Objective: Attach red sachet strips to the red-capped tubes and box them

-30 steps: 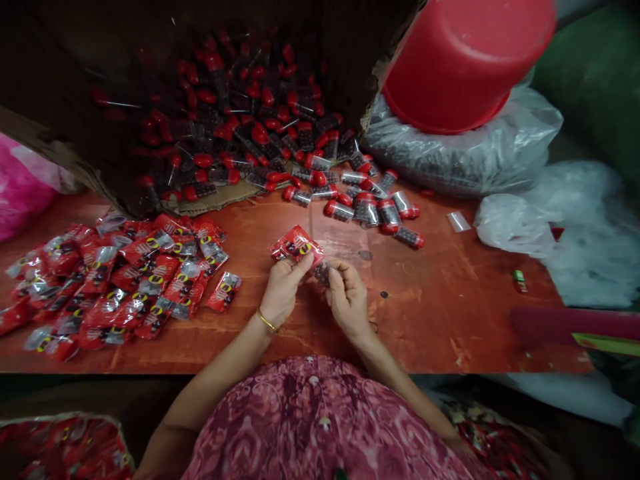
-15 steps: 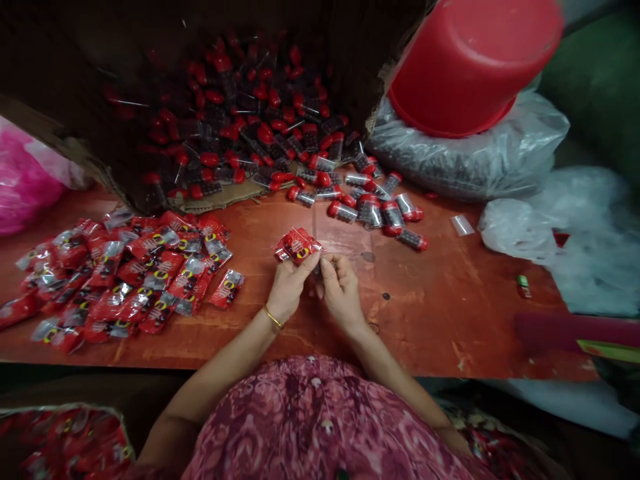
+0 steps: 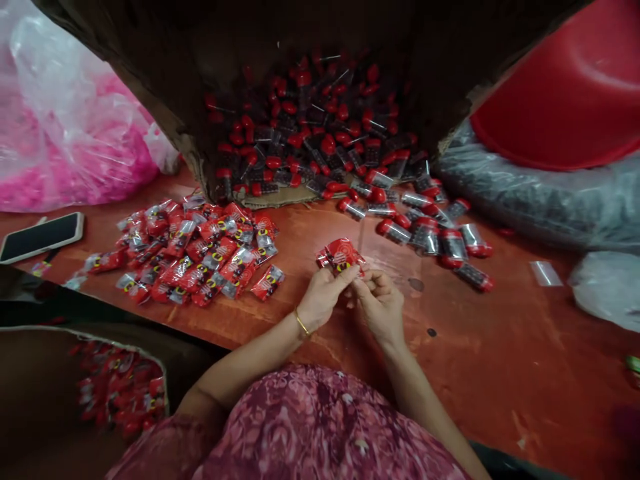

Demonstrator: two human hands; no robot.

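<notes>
Over the reddish table, my left hand (image 3: pixel 323 297) is closed on a small red printed plastic packet (image 3: pixel 341 253), thumb on top near its right end. My right hand (image 3: pixel 383 303) is closed in a pinch at that same end of the packet, its fingertips touching those of the left. What lies under the fingers is hidden. To the left is a pile of similar red packets (image 3: pixel 195 250), with one packet (image 3: pixel 269 283) at its right edge. Beyond my right hand lie several small clear bottles with red caps (image 3: pixel 425 237), dark inside.
An open cardboard box (image 3: pixel 280 197) on its side holds many more bottles. A phone (image 3: pixel 43 237) and a pink-filled bag (image 3: pixel 75 160) are at left. A red tub (image 3: pixel 575 100) rests on a plastic sack (image 3: pixel 530 200) at right. Below left, another box (image 3: pixel 163 373) contains red packets.
My view has turned left, so the table's contents appear shifted right and the phone has come into sight. Both hands still pinch the same packet.
</notes>
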